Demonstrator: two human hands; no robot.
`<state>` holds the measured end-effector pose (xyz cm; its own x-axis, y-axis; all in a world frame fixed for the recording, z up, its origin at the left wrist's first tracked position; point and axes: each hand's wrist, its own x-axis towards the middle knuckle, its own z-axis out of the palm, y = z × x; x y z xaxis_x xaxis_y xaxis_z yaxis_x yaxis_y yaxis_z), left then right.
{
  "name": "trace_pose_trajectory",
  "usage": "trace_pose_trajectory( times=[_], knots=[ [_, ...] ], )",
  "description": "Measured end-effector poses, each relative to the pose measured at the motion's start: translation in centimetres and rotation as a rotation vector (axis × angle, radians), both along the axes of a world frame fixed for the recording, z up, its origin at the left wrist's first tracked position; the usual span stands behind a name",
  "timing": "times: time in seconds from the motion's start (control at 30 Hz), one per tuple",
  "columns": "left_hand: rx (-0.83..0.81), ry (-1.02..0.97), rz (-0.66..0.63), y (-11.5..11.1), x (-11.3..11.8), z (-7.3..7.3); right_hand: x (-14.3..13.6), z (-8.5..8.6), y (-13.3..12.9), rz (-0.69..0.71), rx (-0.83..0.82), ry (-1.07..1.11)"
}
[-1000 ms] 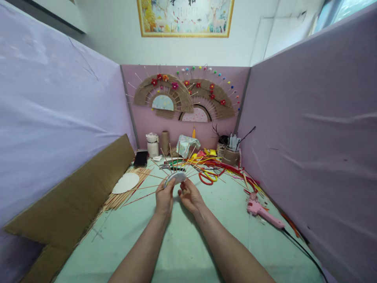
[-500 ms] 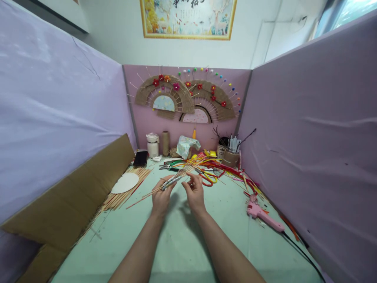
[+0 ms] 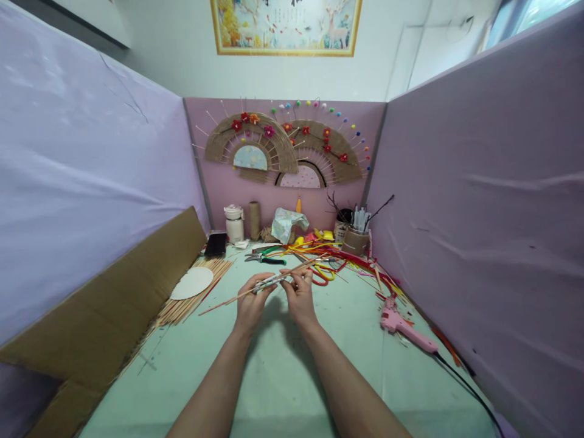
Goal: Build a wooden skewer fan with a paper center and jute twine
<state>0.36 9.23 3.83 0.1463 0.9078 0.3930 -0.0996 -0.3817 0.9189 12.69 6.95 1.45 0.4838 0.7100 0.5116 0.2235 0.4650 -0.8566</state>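
Observation:
My left hand (image 3: 249, 309) is closed around a bundle of thin wooden sticks (image 3: 231, 298), above the middle of the table. A grey-and-white patterned strip (image 3: 269, 281) lies along the sticks between my hands. My right hand (image 3: 301, 302) pinches the bundle farther along, with thumb and fingers on it. The sticks slant from lower left to upper right and look seen nearly edge-on. Fingers cover part of them, so how they join the strip is hidden.
Loose sticks (image 3: 182, 307) under a white disc (image 3: 194, 283) lie left, beside cardboard (image 3: 114, 304). Green-handled pruners (image 3: 272, 261), scissors (image 3: 323, 280) and coloured pipe cleaners (image 3: 360, 263) lie beyond my hands. A pink glue gun (image 3: 408, 331) with a cord rests right. Decorated fans (image 3: 255, 131) hang behind.
My right hand has come from just beside the sticks to pinching them. The bundle has tilted, so its spread right-hand ends now appear as a narrow line.

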Motion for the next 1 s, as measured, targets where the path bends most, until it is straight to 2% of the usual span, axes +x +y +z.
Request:
trace_pose_trajectory(
  times=[0.47,0.73,1.0],
  knots=[
    [-0.019,-0.061,-0.007,0.0,0.14,-0.31,-0.03,0.5,-0.12,-0.061,0.017,-0.005],
    [-0.111,-0.172,-0.115,0.2,0.63,-0.15,0.3,0.1,0.17,-0.066,0.014,0.06],
    [-0.055,-0.084,-0.134,0.36,0.46,0.1,-0.05,0.28,0.03,-0.006,0.036,0.077]
  ],
)
